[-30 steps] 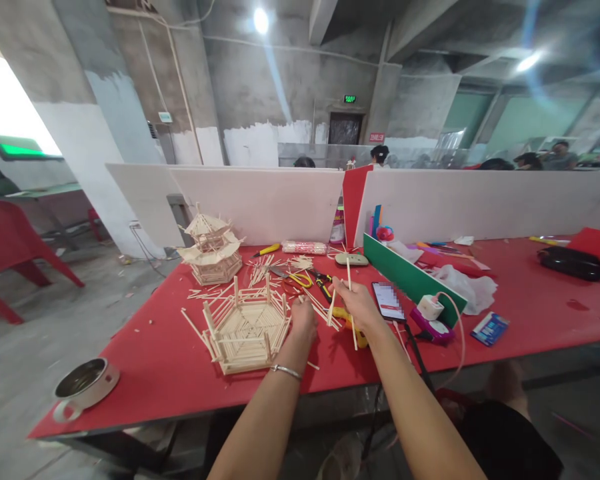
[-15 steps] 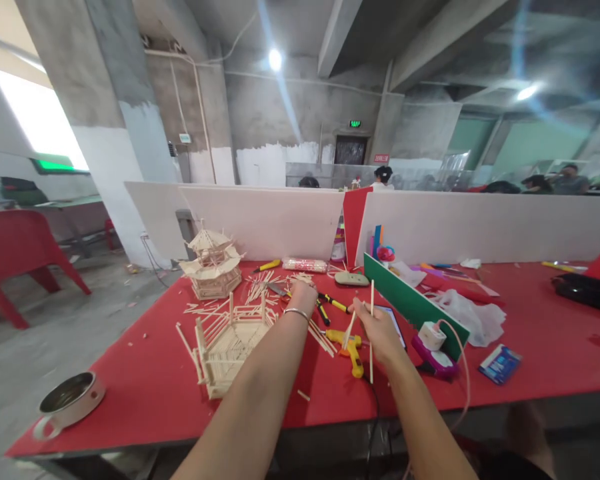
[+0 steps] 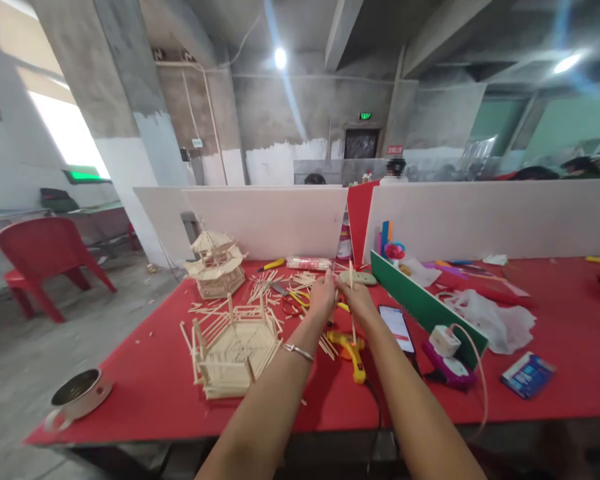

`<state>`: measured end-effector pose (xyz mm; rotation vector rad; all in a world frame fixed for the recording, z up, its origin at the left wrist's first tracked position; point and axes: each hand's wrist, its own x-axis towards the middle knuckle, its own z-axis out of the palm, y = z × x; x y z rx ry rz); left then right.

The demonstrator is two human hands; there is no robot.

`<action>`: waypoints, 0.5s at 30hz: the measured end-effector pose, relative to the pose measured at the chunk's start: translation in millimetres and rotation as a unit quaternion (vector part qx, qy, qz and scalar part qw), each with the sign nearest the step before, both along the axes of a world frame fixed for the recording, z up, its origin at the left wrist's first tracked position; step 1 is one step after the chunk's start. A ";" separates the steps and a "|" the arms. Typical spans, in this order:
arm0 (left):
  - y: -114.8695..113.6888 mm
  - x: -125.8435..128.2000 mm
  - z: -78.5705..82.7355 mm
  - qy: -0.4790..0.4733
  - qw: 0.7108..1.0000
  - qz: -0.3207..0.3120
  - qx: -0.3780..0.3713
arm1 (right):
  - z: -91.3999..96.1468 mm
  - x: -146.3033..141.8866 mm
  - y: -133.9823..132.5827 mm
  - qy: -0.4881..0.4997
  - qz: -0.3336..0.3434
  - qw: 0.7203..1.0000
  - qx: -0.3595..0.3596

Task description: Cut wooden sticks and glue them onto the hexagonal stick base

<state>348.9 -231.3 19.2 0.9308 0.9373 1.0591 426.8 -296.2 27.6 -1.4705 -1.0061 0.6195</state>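
My right hand (image 3: 356, 297) pinches a thin wooden stick (image 3: 352, 303) that stands nearly upright above the red table (image 3: 155, 373). My left hand (image 3: 323, 295), with a bracelet on the wrist, has come in beside it with fingers curled near the stick; what it grips is hidden. Below the hands lie a yellow glue gun (image 3: 350, 348) and loose sticks (image 3: 267, 283). A hexagonal stick frame (image 3: 233, 343) sits to the left, and a small stick pagoda (image 3: 216, 263) stands behind it.
A phone (image 3: 399, 328) lies right of my hands by a green board (image 3: 420, 303), a charger (image 3: 445, 341) and a white bag (image 3: 495, 320). A metal pot (image 3: 77, 393) sits at the table's left corner. White partitions (image 3: 280, 217) back the table; a red chair (image 3: 45, 257) stands left.
Both hands have moved away from me and come together over the scattered sticks. The right hand has kept its stick. The camera has shifted slightly.
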 end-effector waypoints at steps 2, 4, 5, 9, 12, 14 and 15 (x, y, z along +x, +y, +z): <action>-25.2 -11.5 -13.1 0.017 1.000 0.001 -0.002 | -6.7 -13.9 5.5 -0.020 0.016 1.000 -0.018; -49.4 -29.0 -20.5 0.023 1.000 0.003 0.005 | -13.8 -26.6 0.9 -0.053 0.028 0.998 -0.034; -61.5 -39.6 -23.4 0.022 1.000 0.004 0.008 | -16.4 -31.6 -3.3 -0.073 0.030 0.996 -0.041; -110.9 -90.8 -41.0 0.015 1.000 -0.005 0.014 | -21.5 -47.9 -14.6 -0.175 0.022 0.981 -0.078; -141.7 -130.6 -59.3 0.010 0.998 -0.049 0.023 | -27.3 -69.3 -6.4 -0.265 0.035 0.955 -0.127; -153.7 -152.8 -68.5 0.016 0.997 -0.076 0.027 | -32.9 -88.9 5.6 -0.321 0.048 0.931 -0.165; -156.7 -162.1 -71.4 0.023 0.996 -0.079 0.032 | -35.2 -98.4 12.1 -0.345 0.051 0.919 -0.182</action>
